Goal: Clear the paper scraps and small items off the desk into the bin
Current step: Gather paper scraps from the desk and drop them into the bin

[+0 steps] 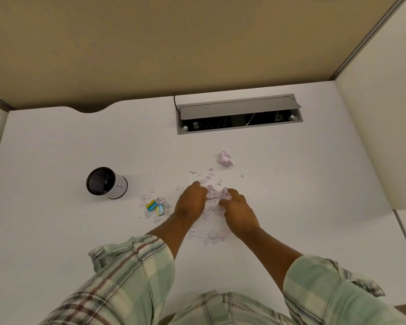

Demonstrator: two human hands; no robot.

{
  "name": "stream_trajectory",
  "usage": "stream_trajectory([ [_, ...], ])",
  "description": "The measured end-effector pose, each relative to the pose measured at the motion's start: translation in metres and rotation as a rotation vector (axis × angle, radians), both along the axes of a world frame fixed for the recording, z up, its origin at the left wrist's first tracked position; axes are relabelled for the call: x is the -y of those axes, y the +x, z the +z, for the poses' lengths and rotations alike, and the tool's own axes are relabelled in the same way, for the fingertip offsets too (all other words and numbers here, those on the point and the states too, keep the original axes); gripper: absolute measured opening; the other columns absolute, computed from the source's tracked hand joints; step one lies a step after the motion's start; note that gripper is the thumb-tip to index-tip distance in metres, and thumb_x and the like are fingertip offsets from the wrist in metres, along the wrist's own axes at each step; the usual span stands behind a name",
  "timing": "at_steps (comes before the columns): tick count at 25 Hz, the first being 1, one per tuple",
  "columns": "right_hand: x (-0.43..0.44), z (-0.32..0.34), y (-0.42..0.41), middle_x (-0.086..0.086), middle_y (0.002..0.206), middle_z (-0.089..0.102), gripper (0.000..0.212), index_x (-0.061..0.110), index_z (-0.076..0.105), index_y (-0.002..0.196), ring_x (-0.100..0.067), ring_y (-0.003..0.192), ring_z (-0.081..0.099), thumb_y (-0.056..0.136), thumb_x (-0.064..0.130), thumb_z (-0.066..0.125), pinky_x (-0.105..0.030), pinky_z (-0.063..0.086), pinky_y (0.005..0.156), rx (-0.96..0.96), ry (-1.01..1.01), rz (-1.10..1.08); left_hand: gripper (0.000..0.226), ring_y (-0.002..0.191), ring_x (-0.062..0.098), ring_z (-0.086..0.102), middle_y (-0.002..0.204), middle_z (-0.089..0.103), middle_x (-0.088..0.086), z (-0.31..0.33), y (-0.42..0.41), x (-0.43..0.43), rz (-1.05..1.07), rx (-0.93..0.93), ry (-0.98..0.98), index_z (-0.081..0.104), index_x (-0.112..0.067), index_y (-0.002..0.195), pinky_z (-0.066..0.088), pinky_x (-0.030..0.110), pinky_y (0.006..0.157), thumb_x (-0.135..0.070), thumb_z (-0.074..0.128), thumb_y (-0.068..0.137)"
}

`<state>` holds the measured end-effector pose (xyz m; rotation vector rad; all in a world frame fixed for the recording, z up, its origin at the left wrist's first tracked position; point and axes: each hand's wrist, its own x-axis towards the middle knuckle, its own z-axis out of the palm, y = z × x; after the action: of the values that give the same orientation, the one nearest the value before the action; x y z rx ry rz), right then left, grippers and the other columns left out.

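Note:
Pale torn paper scraps (212, 233) lie strewn over the middle of the white desk (302, 184). My left hand (190, 202) and my right hand (238, 211) are side by side over the pile, fingers curled round a bunch of scraps (217, 194) gathered between them. A crumpled paper ball (225, 158) sits further back. Two small blue-and-yellow packets (154, 207) lie among scraps to the left. The small round bin (106, 183), black mesh inside with a white wrap, stands at the left of the desk.
An open grey cable hatch (238, 113) with sockets and wires is set into the back of the desk. Beige partition walls (150, 43) close off the back, and a white panel (380, 137) stands along the right side.

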<state>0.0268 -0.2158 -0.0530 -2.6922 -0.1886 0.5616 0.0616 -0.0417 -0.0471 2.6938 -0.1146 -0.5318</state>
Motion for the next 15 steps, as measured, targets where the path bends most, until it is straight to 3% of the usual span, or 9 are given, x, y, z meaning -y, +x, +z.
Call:
stream_trajectory([
  [2,0.003,0.005,0.003,-0.009,0.145,0.052,0.028,0.018,0.07,0.121,-0.029,0.128,0.054,0.096,0.011,0.058,-0.027,0.044,0.105,-0.023,0.12,-0.149,0.025,0.108,0.028,0.063,0.116,0.063,0.012,0.001,-0.002,-0.001,0.039,-0.004,-0.026,0.072,-0.01,0.117,0.048,0.029,0.09,-0.015,0.051,0.103],
  [4,0.006,0.01,0.006,-0.009,0.132,0.06,0.027,0.015,0.074,0.115,-0.025,0.116,0.062,0.092,0.007,0.062,-0.018,0.04,0.096,-0.038,0.181,-0.275,0.025,0.103,0.027,0.063,0.108,0.067,0.013,0.003,-0.004,-0.002,0.067,-0.02,-0.068,0.075,-0.008,0.106,0.047,0.029,0.087,-0.015,0.052,0.102],
  [7,0.007,0.02,0.009,-0.008,0.12,0.069,0.026,0.013,0.076,0.11,-0.022,0.111,0.065,0.086,0.006,0.07,-0.015,0.039,0.091,-0.028,0.267,-0.403,0.023,0.085,0.026,0.063,0.089,0.072,0.012,0.01,-0.01,-0.009,0.133,-0.023,-0.13,0.076,-0.006,0.087,0.042,0.028,0.072,-0.015,0.057,0.098],
  [9,0.002,0.029,0.011,-0.006,0.115,0.073,0.024,0.012,0.078,0.104,-0.02,0.108,0.067,0.081,0.004,0.076,-0.016,0.043,0.093,-0.022,0.375,-0.47,0.022,0.078,0.025,0.066,0.082,0.074,0.011,0.015,-0.016,-0.017,0.2,-0.029,-0.186,0.077,-0.004,0.082,0.042,0.027,0.069,-0.014,0.063,0.095],
  [11,-0.007,0.038,0.014,-0.004,0.114,0.074,0.021,0.011,0.078,0.099,-0.021,0.102,0.07,0.08,0.003,0.08,-0.028,0.054,0.094,-0.081,0.509,-0.518,0.02,0.075,0.024,0.068,0.078,0.075,0.01,0.02,-0.023,-0.027,0.282,-0.042,-0.228,0.078,-0.005,0.079,0.047,0.024,0.068,-0.015,0.067,0.092],
  [13,-0.023,0.048,0.017,-0.005,0.107,0.073,0.021,0.009,0.077,0.098,-0.022,0.085,0.072,0.079,0.001,0.082,-0.038,0.063,0.081,-0.191,0.677,-0.594,0.021,0.067,0.021,0.064,0.073,0.074,0.009,0.025,-0.03,-0.043,0.362,-0.029,-0.245,0.077,-0.006,0.074,0.042,0.017,0.061,-0.018,0.071,0.091],
  [15,-0.042,0.058,0.022,-0.003,0.094,0.07,0.023,0.006,0.076,0.099,-0.017,0.067,0.07,0.078,-0.001,0.084,-0.035,0.064,0.068,-0.294,0.816,-0.66,0.022,0.062,0.016,0.06,0.071,0.075,0.006,0.032,-0.037,-0.065,0.426,-0.01,-0.277,0.077,-0.009,0.072,0.043,0.017,0.059,-0.02,0.074,0.09],
])
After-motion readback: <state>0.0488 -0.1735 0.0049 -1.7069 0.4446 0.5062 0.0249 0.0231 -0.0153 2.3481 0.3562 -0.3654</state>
